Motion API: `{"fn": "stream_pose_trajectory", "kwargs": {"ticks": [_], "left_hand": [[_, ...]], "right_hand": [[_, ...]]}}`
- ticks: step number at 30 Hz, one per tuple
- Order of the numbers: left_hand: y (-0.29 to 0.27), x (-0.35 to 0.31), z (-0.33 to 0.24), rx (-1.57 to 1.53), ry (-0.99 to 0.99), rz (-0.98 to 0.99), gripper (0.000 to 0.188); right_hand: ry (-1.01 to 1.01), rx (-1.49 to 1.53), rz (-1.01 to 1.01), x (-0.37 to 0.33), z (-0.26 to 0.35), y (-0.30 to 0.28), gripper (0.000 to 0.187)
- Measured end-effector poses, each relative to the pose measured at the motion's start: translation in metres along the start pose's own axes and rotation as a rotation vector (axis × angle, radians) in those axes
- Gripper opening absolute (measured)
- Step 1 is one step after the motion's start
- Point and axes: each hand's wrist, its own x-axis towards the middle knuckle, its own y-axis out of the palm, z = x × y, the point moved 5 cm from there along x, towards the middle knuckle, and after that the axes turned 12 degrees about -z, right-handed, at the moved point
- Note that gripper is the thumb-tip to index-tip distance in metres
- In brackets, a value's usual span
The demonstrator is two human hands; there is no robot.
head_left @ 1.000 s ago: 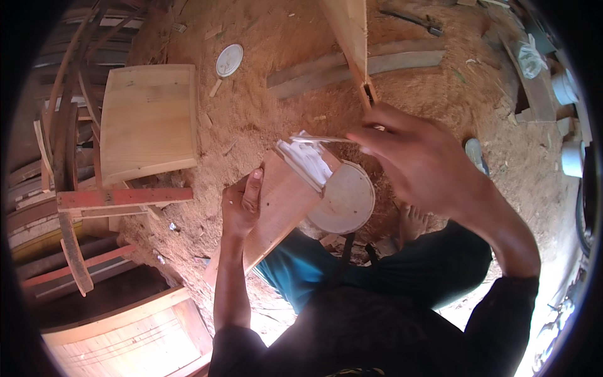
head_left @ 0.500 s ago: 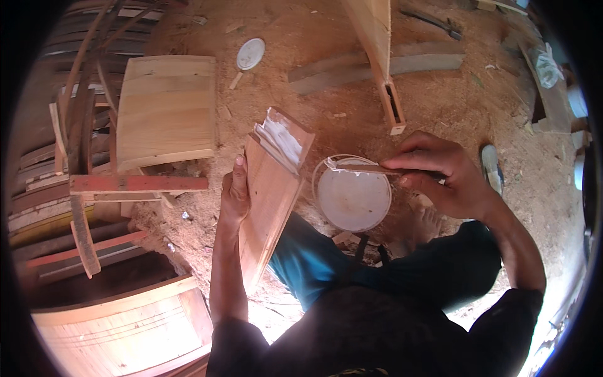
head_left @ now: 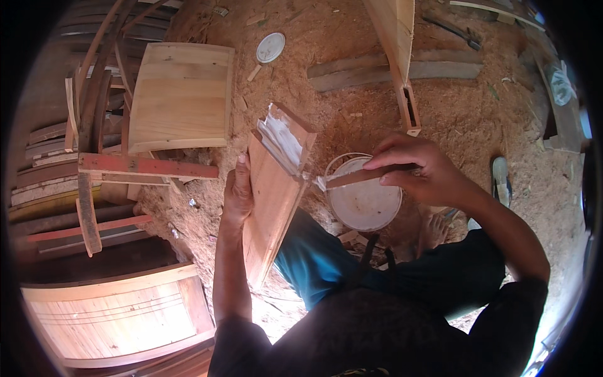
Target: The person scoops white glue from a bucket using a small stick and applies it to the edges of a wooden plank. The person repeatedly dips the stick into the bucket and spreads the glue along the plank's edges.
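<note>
My left hand (head_left: 238, 195) is closed on the left edge of a wooden board (head_left: 270, 204), its thumb along the side. The board stands tilted, and white glue (head_left: 282, 141) coats the grooved end of it. Between the fingers and thumb of my right hand (head_left: 422, 171) is a thin wooden stick (head_left: 349, 179). White glue clings to the stick's tip, which is close to the board's lower right corner; whether they touch I cannot tell. Below the stick stands a round white bucket (head_left: 367, 202) with a thin wire handle.
Wooden panels lie at the left (head_left: 182, 94) and lower left (head_left: 116, 317), near stacked planks (head_left: 47, 169) and a red-painted bar (head_left: 147, 166). A long slotted timber (head_left: 400, 69) reaches in from the top. A white lid (head_left: 271, 48) rests on the sawdust-covered ground.
My right hand has brought the stick left and slightly down, from over the bucket to the board's end. The left hand keeps its hold on the board. The whole view has shifted slightly.
</note>
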Motion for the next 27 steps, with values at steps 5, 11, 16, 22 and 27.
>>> {"fn": "stream_pose_trajectory", "kwargs": {"ticks": [5,11,16,22,27], "left_hand": [[0.007,-0.004,-0.006,0.034,0.056,0.027,0.085],[-0.006,-0.008,-0.010,0.264,0.170,-0.181,0.081],[-0.028,-0.030,-0.094,0.469,0.516,-0.340,0.061],[0.015,-0.103,-0.114,0.804,0.644,-0.356,0.051],[0.072,-0.137,-0.094,0.759,0.635,-0.038,0.093]], "right_hand": [[-0.080,-0.004,-0.037,0.010,0.020,0.002,0.038],[-0.023,-0.136,-0.024,-0.018,0.007,-0.033,0.034],[0.085,-0.195,-0.218,-0.030,0.011,-0.069,0.037],[0.125,-0.049,-0.353,-0.021,0.034,-0.075,0.035],[0.499,0.281,-0.381,-0.045,0.019,-0.079,0.034]]}}
